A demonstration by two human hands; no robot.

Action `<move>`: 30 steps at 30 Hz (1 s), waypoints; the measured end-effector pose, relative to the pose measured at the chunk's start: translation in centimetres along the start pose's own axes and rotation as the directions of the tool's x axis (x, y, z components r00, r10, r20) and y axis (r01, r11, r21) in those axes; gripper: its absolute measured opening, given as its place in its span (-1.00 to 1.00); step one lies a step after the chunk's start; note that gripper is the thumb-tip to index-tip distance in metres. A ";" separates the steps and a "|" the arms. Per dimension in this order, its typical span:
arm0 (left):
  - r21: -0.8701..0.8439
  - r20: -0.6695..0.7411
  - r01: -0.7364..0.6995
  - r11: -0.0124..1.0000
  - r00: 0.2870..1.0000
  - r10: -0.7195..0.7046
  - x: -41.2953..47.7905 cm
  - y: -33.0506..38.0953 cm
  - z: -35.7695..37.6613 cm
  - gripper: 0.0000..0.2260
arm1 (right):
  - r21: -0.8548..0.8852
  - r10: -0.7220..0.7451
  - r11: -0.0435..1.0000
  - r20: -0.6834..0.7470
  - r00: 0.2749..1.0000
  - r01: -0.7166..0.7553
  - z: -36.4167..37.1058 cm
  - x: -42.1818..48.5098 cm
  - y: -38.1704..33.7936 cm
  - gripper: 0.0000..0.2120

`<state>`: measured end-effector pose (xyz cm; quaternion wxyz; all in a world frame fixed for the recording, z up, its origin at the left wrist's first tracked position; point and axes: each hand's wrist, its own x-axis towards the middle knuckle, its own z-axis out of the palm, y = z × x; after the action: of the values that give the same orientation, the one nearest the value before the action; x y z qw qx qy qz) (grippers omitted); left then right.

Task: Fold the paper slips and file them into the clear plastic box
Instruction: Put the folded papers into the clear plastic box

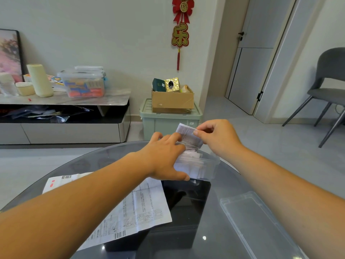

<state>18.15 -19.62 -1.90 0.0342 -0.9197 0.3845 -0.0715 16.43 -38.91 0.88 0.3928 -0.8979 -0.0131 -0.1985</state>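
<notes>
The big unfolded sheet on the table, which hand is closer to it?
Left. The left hand rests on the clear box just beyond the sheet; the right hand is farther off, pinching a folded slip above the box.

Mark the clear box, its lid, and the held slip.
clear box [210, 168]: head view, front wall.
lid [261, 227]: head view, flat middle.
held slip [189, 136]: head view, printed face.
</notes>
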 end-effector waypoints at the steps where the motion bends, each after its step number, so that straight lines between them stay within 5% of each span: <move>1: -0.003 -0.006 -0.004 1.000 1.000 0.004 0.0 0.0 0.1 -0.28 | 0.002 -0.007 1.000 -0.006 1.000 0.007 0.0 -0.1 0.0 -0.88; 13: -0.144 -0.030 -0.017 0.989 0.999 0.013 -0.2 0.1 -0.4 -0.26 | -0.111 -0.029 0.993 0.074 0.997 0.037 0.1 0.1 0.2 -0.89; 25: -0.228 -0.070 -0.037 0.973 0.997 0.022 -0.4 -0.6 0.4 -0.30 | -0.135 -0.139 0.982 -0.057 0.989 0.130 0.2 -0.6 0.4 -0.92; 30: -0.215 -0.097 -0.059 0.975 0.995 0.038 -0.5 -0.7 0.5 -0.26 | -0.254 -0.120 0.956 0.115 0.986 0.146 0.8 -0.3 0.3 -0.87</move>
<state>18.37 -18.77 -2.31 -0.0828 -0.9039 0.4136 -0.0706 16.54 -38.51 0.05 0.2553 -0.9476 -0.0667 -0.1801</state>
